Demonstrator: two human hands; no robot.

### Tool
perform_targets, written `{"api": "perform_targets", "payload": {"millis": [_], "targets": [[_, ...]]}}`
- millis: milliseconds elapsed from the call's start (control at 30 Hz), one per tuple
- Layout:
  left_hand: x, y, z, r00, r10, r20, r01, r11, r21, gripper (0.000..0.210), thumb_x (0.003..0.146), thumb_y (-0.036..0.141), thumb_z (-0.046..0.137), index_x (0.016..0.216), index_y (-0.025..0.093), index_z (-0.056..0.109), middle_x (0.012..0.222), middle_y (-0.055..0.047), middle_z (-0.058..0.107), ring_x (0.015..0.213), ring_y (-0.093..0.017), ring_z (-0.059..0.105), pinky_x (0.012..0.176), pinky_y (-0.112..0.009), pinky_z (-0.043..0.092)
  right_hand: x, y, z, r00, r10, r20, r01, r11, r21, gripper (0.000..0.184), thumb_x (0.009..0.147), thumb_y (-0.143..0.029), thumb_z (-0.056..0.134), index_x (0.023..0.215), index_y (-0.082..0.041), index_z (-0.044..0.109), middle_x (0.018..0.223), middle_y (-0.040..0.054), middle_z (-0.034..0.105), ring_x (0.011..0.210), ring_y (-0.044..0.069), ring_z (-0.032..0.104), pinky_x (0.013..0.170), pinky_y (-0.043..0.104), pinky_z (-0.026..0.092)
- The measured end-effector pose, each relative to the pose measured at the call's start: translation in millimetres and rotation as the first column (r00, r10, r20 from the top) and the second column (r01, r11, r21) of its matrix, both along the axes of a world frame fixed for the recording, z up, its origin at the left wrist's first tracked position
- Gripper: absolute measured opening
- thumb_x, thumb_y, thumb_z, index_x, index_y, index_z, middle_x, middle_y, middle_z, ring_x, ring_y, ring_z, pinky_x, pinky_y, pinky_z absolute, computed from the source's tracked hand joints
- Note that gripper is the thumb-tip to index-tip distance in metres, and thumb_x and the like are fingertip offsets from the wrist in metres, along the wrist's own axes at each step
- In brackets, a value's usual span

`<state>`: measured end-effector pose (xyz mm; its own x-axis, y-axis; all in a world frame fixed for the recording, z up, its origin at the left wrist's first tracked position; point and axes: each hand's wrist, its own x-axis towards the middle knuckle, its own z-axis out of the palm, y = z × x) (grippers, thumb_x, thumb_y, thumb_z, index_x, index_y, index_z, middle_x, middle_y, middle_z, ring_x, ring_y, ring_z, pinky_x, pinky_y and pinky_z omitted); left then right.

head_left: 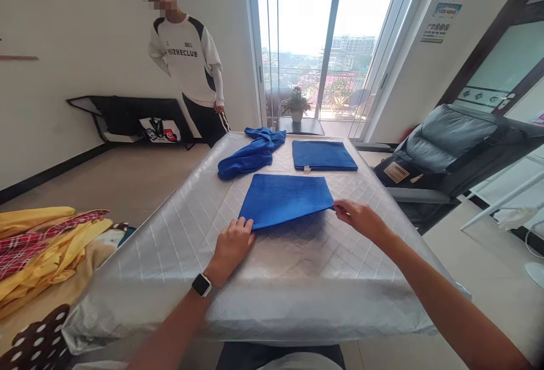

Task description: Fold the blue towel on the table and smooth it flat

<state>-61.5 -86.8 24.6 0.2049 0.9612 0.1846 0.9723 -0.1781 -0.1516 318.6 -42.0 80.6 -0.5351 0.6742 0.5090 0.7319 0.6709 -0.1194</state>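
A folded blue cloth (287,197) lies before me on the silver quilted table cover (297,296). My right hand (355,216) pinches its near right corner and holds it slightly up, so the near edge slants and casts a shadow. At the near left corner, my left hand (233,239) has its fingers closed on the cloth's edge, resting on the table. Behind it to the right lies a flat stack of folded blue cloth (325,154) with a small white label. A crumpled blue cloth (253,152) sits behind it to the left.
A person (189,64) stands beyond the table's far left corner. A grey armchair (450,137) with a dark bag stands at the right. Yellow and plaid fabrics (46,245) are heaped at the left. A potted plant (297,103) stands on a chair before the glass door.
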Motion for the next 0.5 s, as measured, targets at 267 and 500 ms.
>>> {"api": "perform_targets", "payload": {"millis": [267,500], "targets": [[-41,-20,0.1,0.996,-0.086,0.017,0.079,0.969,0.235,0.023,0.100,0.018,0.049,0.110,0.018,0.070,0.102,-0.012,0.075,0.089,-0.028,0.072,0.075,-0.038,0.055,11,-19,1.7,0.993,0.106,-0.052,-0.106,0.994,0.004,0.030,0.107,-0.025,0.047,0.131,-0.025,0.066,0.105,0.0080,0.080,0.082,0.022,0.079,0.071,0.032,0.066],[-55,-63,33.5,0.874,-0.416,0.251,0.234,0.814,0.532,0.021,0.104,0.026,0.052,0.121,0.027,0.064,0.103,-0.004,0.078,0.091,-0.021,0.076,0.082,-0.033,0.061,41,-73,32.8,0.976,0.032,-0.215,-0.054,0.994,-0.096,0.031,0.107,-0.032,0.050,0.130,-0.031,0.070,0.107,0.0057,0.080,0.079,0.019,0.079,0.074,0.031,0.068]]}}
